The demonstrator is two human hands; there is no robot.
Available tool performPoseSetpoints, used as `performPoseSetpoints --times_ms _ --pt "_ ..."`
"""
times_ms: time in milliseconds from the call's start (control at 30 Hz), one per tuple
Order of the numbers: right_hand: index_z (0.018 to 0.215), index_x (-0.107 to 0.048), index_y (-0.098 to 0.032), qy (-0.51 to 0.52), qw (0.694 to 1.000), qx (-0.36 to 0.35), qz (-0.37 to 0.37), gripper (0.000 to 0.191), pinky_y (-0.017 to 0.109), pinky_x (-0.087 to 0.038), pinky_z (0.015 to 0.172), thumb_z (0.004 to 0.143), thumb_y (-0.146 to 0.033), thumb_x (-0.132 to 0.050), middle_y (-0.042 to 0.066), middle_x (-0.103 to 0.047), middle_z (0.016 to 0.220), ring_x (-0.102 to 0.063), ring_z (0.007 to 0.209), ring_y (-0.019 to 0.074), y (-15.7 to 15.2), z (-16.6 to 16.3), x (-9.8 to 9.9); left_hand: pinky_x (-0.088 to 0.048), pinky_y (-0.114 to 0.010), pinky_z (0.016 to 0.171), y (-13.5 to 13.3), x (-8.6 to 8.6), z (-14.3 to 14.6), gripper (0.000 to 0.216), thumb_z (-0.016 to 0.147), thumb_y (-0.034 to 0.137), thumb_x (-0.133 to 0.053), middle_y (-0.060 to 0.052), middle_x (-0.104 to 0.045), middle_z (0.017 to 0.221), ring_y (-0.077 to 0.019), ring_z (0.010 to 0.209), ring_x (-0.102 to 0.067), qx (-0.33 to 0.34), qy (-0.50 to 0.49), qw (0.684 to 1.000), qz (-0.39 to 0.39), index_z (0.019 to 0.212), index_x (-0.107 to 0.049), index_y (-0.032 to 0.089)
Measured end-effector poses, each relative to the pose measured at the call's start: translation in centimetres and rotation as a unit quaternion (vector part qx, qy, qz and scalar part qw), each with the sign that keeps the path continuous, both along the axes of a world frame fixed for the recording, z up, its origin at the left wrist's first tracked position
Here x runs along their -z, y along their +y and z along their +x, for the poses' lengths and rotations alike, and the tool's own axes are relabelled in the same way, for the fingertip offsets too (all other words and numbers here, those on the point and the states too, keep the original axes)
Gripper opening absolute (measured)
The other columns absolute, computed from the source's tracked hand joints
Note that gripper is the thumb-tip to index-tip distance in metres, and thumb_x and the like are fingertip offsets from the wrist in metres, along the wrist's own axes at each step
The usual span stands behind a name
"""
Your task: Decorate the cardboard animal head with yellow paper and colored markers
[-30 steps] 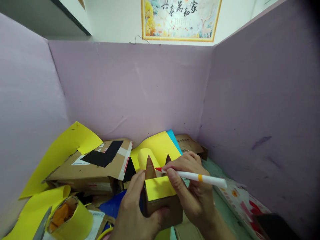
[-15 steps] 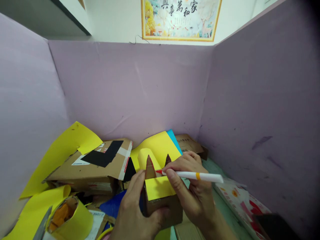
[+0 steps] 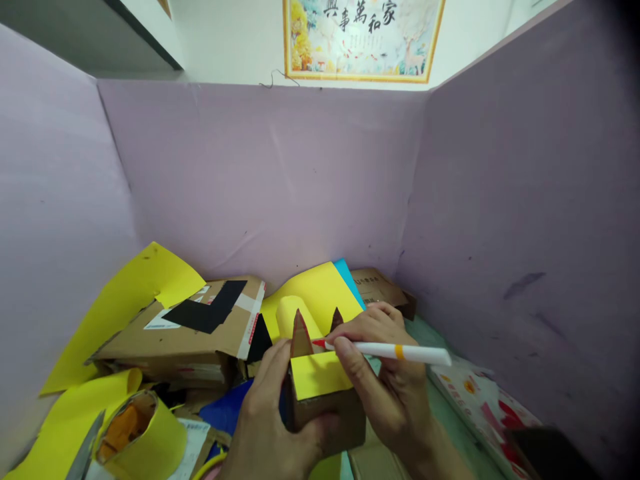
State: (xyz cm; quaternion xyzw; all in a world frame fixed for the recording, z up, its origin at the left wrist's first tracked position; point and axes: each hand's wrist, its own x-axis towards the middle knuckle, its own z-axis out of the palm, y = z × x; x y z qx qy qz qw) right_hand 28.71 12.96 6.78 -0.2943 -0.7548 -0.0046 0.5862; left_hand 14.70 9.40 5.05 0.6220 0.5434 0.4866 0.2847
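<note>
My left hand grips a small cardboard box from its left side, thumb across the near face. Yellow paper covers the box's top. Two pointed cardboard ears stand up from its far edge; the left ear has a red line along its border, and the right ear is partly hidden by my fingers. Between the fingers of my right hand is a white marker with an orange band. Its red tip is at the right edge of the left ear, near the base.
A large cardboard box with a black paper piece lies left. Yellow sheets lean around it. Scissors are beside a yellow-wrapped roll at lower left. Purple panels enclose three sides.
The marker's back end has shifted very slightly to the right. Both hands and the small box keep nearly the same position.
</note>
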Motion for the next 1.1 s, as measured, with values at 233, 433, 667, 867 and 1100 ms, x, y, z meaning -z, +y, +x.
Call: performPoseSetpoints --times_ms 233,433,667,867,1100 --pt "0.084 -0.062 -0.02 0.006 1.0 0.008 0.021 0.012 0.037 -0.032 0.076 0.082 -0.012 -0.054 -0.002 -0.066 0.071 -0.056 0.065 0.0144 0.2 -0.3 -0.1 -0.039 -0.042 0.099 0.0 -0.1 0.0 0.061 0.058 0.021 -0.059 -0.006 -0.056 0.125 -0.0291 0.121 -0.047 0.009 0.009 1.0 -0.01 0.118 -0.053 0.024" --pt "0.073 -0.06 -0.02 -0.001 1.0 0.01 -0.001 0.017 0.038 -0.03 0.074 0.084 -0.015 -0.049 -0.002 -0.062 0.065 -0.051 0.062 0.0145 0.0 0.1 0.0 -0.042 -0.041 0.096 -0.1 -0.2 -0.1 0.058 0.059 0.018 -0.059 -0.006 -0.056 0.126 -0.0282 0.118 -0.05 0.01 0.014 1.0 -0.004 0.116 -0.054 0.025" --pt "0.089 -0.061 -0.021 -0.005 1.0 -0.004 0.026 0.014 0.037 -0.032 0.079 0.082 -0.011 -0.054 -0.002 -0.068 0.077 -0.056 0.068 0.0143 -0.2 -0.5 0.1 -0.04 -0.039 0.098 0.1 0.0 -0.2 0.067 0.058 0.017 -0.065 -0.002 -0.057 0.125 -0.0277 0.117 -0.051 0.017 0.002 1.0 -0.011 0.123 -0.051 0.028" --pt "0.092 -0.06 -0.022 -0.002 0.999 0.008 0.035 0.017 0.037 -0.032 0.078 0.082 -0.009 -0.054 -0.001 -0.069 0.08 -0.057 0.069 0.0154 0.1 -0.9 0.3 -0.046 -0.038 0.092 -0.1 -0.4 -0.1 0.063 0.057 0.014 -0.064 -0.004 -0.061 0.118 -0.0282 0.11 -0.056 0.013 0.008 1.0 -0.016 0.117 -0.054 0.026" --pt "0.089 -0.06 -0.022 -0.016 0.999 0.015 0.039 0.016 0.037 -0.032 0.075 0.082 -0.009 -0.054 -0.002 -0.068 0.075 -0.054 0.065 0.0152 0.1 -0.9 0.4 -0.048 -0.036 0.088 -0.1 -0.7 -0.2 0.059 0.056 0.011 -0.059 -0.002 -0.062 0.115 -0.0275 0.112 -0.056 0.022 0.008 1.0 -0.021 0.113 -0.056 0.026"
